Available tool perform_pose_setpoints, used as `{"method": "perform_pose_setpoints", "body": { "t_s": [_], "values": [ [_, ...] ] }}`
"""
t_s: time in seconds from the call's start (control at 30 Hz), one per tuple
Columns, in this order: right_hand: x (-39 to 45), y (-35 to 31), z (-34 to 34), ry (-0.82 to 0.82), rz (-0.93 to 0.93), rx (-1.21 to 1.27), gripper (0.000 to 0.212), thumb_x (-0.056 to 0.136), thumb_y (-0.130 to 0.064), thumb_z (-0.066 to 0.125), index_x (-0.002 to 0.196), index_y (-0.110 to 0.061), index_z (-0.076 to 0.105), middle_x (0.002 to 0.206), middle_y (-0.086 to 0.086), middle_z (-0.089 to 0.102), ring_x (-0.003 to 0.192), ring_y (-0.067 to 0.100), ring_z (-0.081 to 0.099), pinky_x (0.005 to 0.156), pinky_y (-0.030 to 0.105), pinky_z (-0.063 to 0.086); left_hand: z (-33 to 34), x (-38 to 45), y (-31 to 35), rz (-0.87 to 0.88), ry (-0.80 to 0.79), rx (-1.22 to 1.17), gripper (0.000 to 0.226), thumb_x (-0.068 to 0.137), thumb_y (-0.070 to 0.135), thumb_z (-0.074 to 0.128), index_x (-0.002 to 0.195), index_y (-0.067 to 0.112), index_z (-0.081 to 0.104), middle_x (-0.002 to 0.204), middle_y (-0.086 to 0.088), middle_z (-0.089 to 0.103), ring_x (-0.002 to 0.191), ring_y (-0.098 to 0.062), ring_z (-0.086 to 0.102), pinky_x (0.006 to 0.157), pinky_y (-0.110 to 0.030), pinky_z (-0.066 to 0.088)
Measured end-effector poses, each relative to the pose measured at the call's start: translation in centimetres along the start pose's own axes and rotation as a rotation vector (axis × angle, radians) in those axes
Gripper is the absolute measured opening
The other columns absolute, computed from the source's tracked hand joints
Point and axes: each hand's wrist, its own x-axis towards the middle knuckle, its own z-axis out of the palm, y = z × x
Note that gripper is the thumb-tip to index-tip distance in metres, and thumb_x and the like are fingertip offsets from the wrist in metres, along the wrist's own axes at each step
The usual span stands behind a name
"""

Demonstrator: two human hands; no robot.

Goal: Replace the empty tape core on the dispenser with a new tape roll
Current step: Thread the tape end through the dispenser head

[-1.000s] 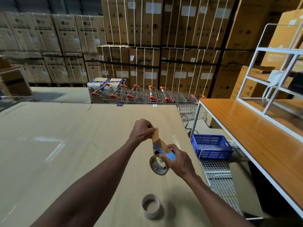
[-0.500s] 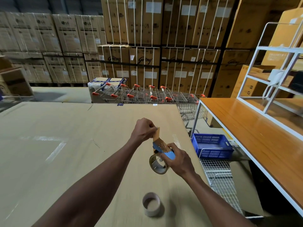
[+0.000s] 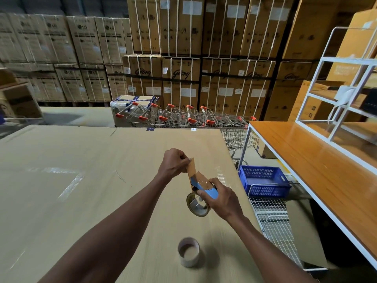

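My right hand (image 3: 223, 198) grips a blue tape dispenser (image 3: 206, 189) above the cardboard-covered table (image 3: 81, 180). A brown tape roll (image 3: 197, 204) sits on the dispenser, below my fingers. My left hand (image 3: 173, 163) pinches the free end of the brown tape strip (image 3: 192, 167), which runs up from the dispenser's front. An empty pale cardboard tape core (image 3: 188, 252) stands on end on the table, nearer to me than both hands.
A wooden table with a white frame (image 3: 306, 160) stands to the right, carrying a white wire rack (image 3: 336, 88). A blue plastic basket (image 3: 265, 180) and wire trolley (image 3: 273, 221) sit between the tables. Shopping carts (image 3: 183, 117) and stacked cartons (image 3: 183, 58) lie beyond.
Both hands, with dispenser and tape strip, have risen very slightly. The empty core has not moved.
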Motion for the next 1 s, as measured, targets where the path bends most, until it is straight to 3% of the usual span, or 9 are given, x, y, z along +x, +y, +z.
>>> {"method": "perform_pose_setpoints", "body": {
  "t_s": [0.13,0.33,0.63,1.0],
  "values": [
    [0.1,-0.2,-0.1,0.005,0.000,-0.004,0.052,0.083,-0.075,0.058,0.114,-0.034,0.054,0.089,-0.008,0.065,0.071,0.012,0.064,0.063,0.034,0.058,0.0,-0.2,0.3,0.030,-0.001,0.017,0.020,0.096,0.017,0.072,0.088,-0.001,0.076,0.079,-0.012,0.075,0.061,-0.016,0.075,0.059,-0.028,0.064],
    [0.0,-0.1,0.0,0.007,-0.017,0.012,0.058,0.077,-0.082,0.051,0.109,-0.034,0.054,0.083,-0.008,0.065,0.068,0.014,0.064,0.062,0.040,0.059,0.3,-0.4,1.0,0.062,-0.013,0.040,0.019,0.095,0.017,0.073,0.089,-0.001,0.077,0.080,-0.012,0.076,0.065,-0.020,0.076,0.064,-0.037,0.066],
    [-0.4,-0.2,-0.1,0.008,-0.030,0.015,0.042,0.085,-0.069,0.063,0.106,-0.034,0.054,0.079,-0.006,0.066,0.065,0.014,0.063,0.058,0.033,0.052,0.6,-0.6,1.9,0.084,-0.045,0.071,0.021,0.093,0.019,0.074,0.091,-0.002,0.078,0.082,-0.013,0.076,0.069,-0.025,0.076,0.068,-0.047,0.066],
    [-0.8,0.1,1.0,0.010,-0.025,-0.017,0.046,0.082,-0.076,0.057,0.098,-0.033,0.052,0.074,-0.005,0.065,0.065,0.016,0.064,0.062,0.041,0.057,1.3,-2.2,2.2,0.140,-0.040,0.222,0.021,0.090,0.025,0.074,0.089,0.006,0.081,0.085,-0.007,0.078,0.072,-0.021,0.072,0.069,-0.044,0.064]
  ]
}}
